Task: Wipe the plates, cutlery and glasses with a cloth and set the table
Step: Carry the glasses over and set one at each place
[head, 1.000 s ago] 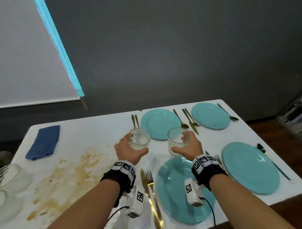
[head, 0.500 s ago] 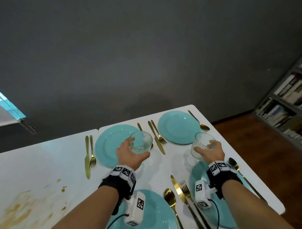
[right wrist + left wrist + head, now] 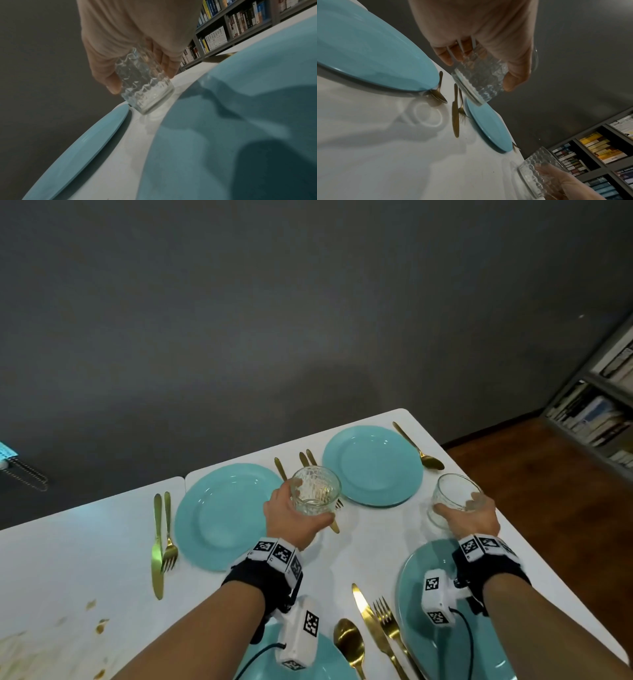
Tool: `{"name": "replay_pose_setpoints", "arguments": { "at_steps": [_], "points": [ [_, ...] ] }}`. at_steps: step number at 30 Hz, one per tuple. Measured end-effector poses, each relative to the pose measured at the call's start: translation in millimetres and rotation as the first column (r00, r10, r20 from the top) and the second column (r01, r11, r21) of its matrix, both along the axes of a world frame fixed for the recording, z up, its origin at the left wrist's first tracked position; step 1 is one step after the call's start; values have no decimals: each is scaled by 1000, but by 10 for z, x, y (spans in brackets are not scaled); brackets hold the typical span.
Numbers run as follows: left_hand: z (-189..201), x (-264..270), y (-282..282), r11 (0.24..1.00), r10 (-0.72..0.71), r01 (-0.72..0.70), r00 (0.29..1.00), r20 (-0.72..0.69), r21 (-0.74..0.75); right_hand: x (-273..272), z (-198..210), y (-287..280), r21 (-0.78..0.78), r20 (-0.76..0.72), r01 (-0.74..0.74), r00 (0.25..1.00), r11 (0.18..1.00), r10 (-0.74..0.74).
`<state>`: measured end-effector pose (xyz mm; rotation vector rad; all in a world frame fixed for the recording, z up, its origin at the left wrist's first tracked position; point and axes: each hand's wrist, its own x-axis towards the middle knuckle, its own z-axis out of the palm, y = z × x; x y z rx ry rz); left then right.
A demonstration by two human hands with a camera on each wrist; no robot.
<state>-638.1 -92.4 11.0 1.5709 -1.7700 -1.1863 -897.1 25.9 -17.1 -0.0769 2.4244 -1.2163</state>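
- White desk, brown stains at near-left, grey wall behind, bookshelf right.
- Left hand and right hand each grip a glass.

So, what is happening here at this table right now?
A person is setting the white table. The left hand holds one clear patterned glass above the cutlery between the two far teal plates. The right hand holds a second glass, tilted, at or just above the table near the right edge.
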Motion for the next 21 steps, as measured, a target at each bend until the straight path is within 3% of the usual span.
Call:
{"name": "replay_pose_setpoints", "arguments": {
  "at_steps": [21],
  "points": [
    [-222, -117, 83, 998, -59, 58, 998, -10, -4, -46, 63, 90, 15, 73, 11, 997, 1000, -12]
  ]
}}
